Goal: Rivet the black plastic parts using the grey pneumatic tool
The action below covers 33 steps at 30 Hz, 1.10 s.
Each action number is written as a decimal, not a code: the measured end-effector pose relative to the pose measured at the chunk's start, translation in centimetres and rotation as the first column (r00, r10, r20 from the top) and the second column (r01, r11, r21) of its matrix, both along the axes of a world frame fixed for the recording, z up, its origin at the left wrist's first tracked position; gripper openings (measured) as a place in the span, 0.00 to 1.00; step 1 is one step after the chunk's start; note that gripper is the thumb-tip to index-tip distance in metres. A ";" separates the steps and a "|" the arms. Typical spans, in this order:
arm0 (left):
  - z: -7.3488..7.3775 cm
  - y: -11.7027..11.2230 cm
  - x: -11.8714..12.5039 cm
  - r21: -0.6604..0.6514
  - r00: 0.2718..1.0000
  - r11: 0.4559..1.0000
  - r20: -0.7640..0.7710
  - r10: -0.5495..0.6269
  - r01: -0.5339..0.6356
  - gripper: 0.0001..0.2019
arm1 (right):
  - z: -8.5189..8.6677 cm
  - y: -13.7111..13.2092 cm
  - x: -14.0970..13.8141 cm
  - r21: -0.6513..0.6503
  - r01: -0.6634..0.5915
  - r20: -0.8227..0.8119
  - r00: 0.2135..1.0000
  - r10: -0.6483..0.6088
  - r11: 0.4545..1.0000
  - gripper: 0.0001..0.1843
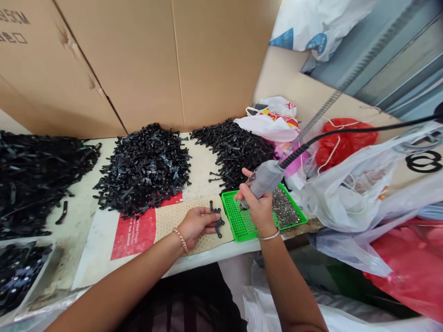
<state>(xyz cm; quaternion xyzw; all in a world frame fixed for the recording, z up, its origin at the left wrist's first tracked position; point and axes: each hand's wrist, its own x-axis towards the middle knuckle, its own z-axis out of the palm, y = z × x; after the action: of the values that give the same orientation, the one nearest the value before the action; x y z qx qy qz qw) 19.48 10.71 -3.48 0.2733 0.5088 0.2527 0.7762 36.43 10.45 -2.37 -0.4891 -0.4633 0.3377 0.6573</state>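
My left hand [199,226] is closed with its fingertips on a small black jointed plastic part [218,223], just above the tan mat [169,221]. In my right hand [258,203] is a grey electric screwdriver [266,177], its black cable running up to the right. The screwdriver's lower end points down over the green perforated tray [238,228]; its tip is hard to make out. Small metal screws [285,208] fill the right side of that tray.
Black plastic parts lie in a middle heap [145,166], a right heap [238,147] and a left heap [38,175]. A tall cardboard box [138,64] stands behind. Plastic bags [353,193] crowd the right. A coiled spring cord [328,103] hangs above the tray. A bin [51,263] holds more parts at lower left.
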 end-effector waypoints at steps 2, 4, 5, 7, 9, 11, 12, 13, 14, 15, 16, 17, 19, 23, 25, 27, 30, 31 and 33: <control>0.0 0.1 0.0 -0.006 1.000 1.000 -0.018 -0.005 0.005 0.11 | -1.0 -0.1 0.3 0.006 0.053 -0.054 0.997 -0.053 0.999 0.17; 0.1 0.1 0.0 -0.007 1.000 1.000 -0.029 -0.005 0.005 0.12 | -1.7 -0.1 0.4 0.020 0.086 -0.098 0.992 -0.084 0.996 0.14; 0.0 0.1 0.0 -0.006 1.000 1.000 -0.031 -0.004 0.004 0.13 | -1.8 -0.1 0.4 0.028 0.097 -0.111 0.989 -0.094 0.995 0.14; 0.0 0.0 -0.1 -0.001 1.000 1.000 -0.027 -0.007 0.007 0.14 | -1.9 0.0 0.3 0.037 0.102 -0.119 0.988 -0.097 0.994 0.14; -0.1 0.0 -0.1 0.003 1.000 1.000 -0.025 -0.011 0.012 0.14 | -1.9 0.2 0.2 0.041 0.095 -0.123 0.988 -0.089 0.995 0.14; -0.1 0.0 -0.1 0.004 1.000 1.000 -0.025 -0.014 0.014 0.15 | -1.9 0.4 0.1 0.040 0.080 -0.128 0.989 -0.075 0.996 0.14; -0.1 0.0 -0.1 0.004 1.000 1.000 -0.026 -0.013 0.013 0.15 | -1.9 0.5 0.1 0.042 0.075 -0.131 0.989 -0.069 0.996 0.14; -0.1 0.0 -0.1 0.002 1.000 1.000 -0.027 -0.011 0.011 0.15 | -2.0 0.5 0.1 0.041 0.069 -0.131 0.989 -0.063 0.997 0.14; -0.1 0.0 -0.1 0.001 1.000 1.000 -0.029 -0.008 0.008 0.15 | -2.1 0.6 0.2 0.039 0.063 -0.129 0.990 -0.058 0.997 0.15; 0.0 0.0 -0.1 0.000 0.999 1.000 -0.032 -0.005 0.005 0.15 | -2.1 0.6 0.2 0.038 0.059 -0.125 0.991 -0.054 0.997 0.15; 0.0 0.0 -0.1 0.001 0.999 1.000 -0.036 -0.002 0.002 0.15 | -2.2 0.6 0.3 0.040 0.059 -0.121 0.991 -0.054 0.997 0.15; 0.0 0.0 -0.1 0.002 0.999 1.000 -0.039 -0.001 0.001 0.15 | -2.2 0.6 0.3 0.038 0.056 -0.116 0.992 -0.051 0.998 0.15; 0.0 0.0 -0.1 0.005 0.999 1.000 -0.039 -0.003 0.003 0.15 | -2.3 0.6 0.4 0.030 0.048 -0.104 0.994 -0.045 0.998 0.15; -0.2 0.0 -0.1 0.010 0.999 1.000 -0.030 -0.011 0.011 0.14 | -2.4 0.6 0.4 -0.004 0.055 -0.081 0.995 -0.055 0.998 0.16; -0.3 0.0 -0.1 0.014 0.999 1.000 -0.029 -0.014 0.015 0.13 | -2.5 0.7 0.4 -0.016 0.063 -0.074 0.995 -0.064 0.998 0.16; -0.3 0.0 -0.1 0.014 0.999 1.000 -0.032 -0.016 0.016 0.12 | -2.4 0.7 0.4 -0.015 0.066 -0.071 0.995 -0.067 0.998 0.16; -0.2 0.0 0.0 0.010 0.999 1.000 -0.038 -0.014 0.014 0.12 | -2.3 0.6 0.3 0.002 0.066 -0.070 0.995 -0.065 0.998 0.15; -0.1 0.0 0.0 0.009 0.999 1.000 -0.039 -0.011 0.011 0.12 | -2.2 0.6 0.3 0.005 0.063 -0.070 0.996 -0.063 0.998 0.14; 0.0 0.0 0.0 0.004 0.999 1.000 -0.038 -0.005 0.005 0.12 | -2.1 0.6 0.2 0.004 0.054 -0.069 0.996 -0.053 0.999 0.13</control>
<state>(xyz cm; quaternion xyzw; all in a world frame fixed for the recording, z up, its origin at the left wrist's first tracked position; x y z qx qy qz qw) 19.50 10.69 -3.44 0.2810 0.5223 0.2466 0.7665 36.67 11.05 -4.52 -0.4874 -0.4280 0.3354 0.6832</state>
